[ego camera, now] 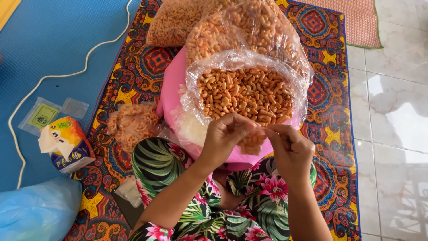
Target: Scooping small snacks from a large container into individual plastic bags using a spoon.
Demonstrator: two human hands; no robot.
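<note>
Home floor: patterned mat (pixel 133 76), tiles (pixel 392 102)

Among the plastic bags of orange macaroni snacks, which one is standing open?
The large bag in the pink basin, directly beyond both hands, is open with its rim rolled down. The bags behind it and the small one on the mat look closed.

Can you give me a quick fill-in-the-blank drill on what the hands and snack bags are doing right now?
1. Both hands, left hand and right hand, pinch a small clear bag of ____ macaroni snacks.
2. The large open bag sits in a ____ basin.
3. The tissue pack lies on the ____ mat.

Missing words: orange; pink; blue
</note>
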